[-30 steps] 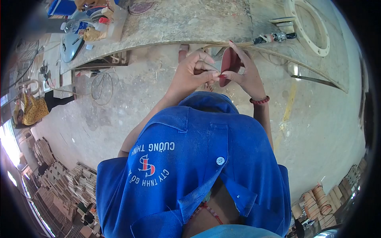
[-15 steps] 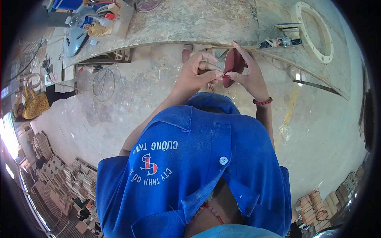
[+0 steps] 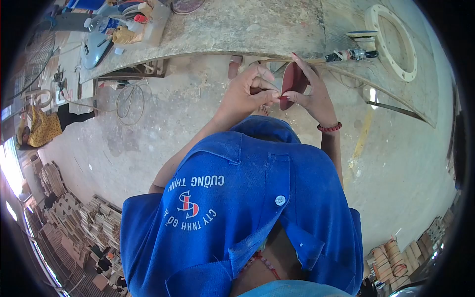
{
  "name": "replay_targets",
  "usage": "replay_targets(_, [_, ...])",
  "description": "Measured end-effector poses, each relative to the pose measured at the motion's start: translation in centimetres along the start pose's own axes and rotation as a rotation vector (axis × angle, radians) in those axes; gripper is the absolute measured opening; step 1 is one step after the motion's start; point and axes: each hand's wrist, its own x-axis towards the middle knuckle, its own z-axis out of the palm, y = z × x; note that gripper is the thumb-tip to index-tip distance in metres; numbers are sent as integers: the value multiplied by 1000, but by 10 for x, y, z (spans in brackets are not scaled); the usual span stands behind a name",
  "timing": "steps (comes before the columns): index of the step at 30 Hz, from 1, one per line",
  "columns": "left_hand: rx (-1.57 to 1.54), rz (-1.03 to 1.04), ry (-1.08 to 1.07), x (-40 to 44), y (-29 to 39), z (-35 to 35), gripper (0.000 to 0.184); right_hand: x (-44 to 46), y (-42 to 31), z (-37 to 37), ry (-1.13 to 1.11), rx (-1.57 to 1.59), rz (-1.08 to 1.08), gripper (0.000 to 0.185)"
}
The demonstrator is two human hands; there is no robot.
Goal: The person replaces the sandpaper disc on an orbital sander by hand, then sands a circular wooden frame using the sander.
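Note:
A reddish-brown sanding disc [image 3: 293,79] is held up in front of me, bent into a curve, near the edge of the workbench. My right hand [image 3: 316,96], with a red bead bracelet at the wrist, grips it between thumb and fingers. The thumb and fingertips of my left hand [image 3: 250,91] pinch together at the disc's lower left edge. Exactly what those fingertips grasp there is partly hidden. On the bench beyond my right hand lies a power sander [image 3: 351,54] with a round pad.
The worn workbench [image 3: 247,34] spans the front. It bears a pale ring-shaped frame [image 3: 408,44] at right and a plastic bin [image 3: 157,24] with bottles at left. A coiled hose [image 3: 130,105] lies on the floor. Another person [image 3: 44,127] is at far left, near stacked wood pieces [image 3: 99,222].
Both hands remain at the disc, with only a slight shift of the fingers and the disc's angle. The whole view has moved a little.

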Motion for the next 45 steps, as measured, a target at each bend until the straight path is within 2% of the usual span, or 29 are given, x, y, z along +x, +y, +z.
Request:
replay_targets(10, [70,31,-5,-1,0,5,25,0,5,-2,-15,-25,-23,94])
replay_targets(16, [57,103,-18,3,-11,3,25,-2,-2,-6,-81,0,58,97])
replay_targets(19, [58,83,-23,2,-8,5,24,-4,4,-6,-78,49,39,100])
replay_targets(22, [43,96,-18,1,-8,9,24,-5,7,-4,-42,132,-35,94])
replay_targets(28, [-8,98,-32,2,-5,14,24,-7,3,-4,-61,328,25,95])
replay_targets(31, [39,74,-3,0,-4,16,24,-7,8,-7,-79,236,4,96])
replay_targets(38, [64,163,-25,5,-13,14,25,-6,4,4,-109,518,0,94])
replay_targets(41, [-114,25,8,-1,1,18,28,-5,11,1,-74,492,6,92])
replay_targets(45, [-126,-22,50,0,-1,17,33,-3,14,-3,-50,332,23,89])
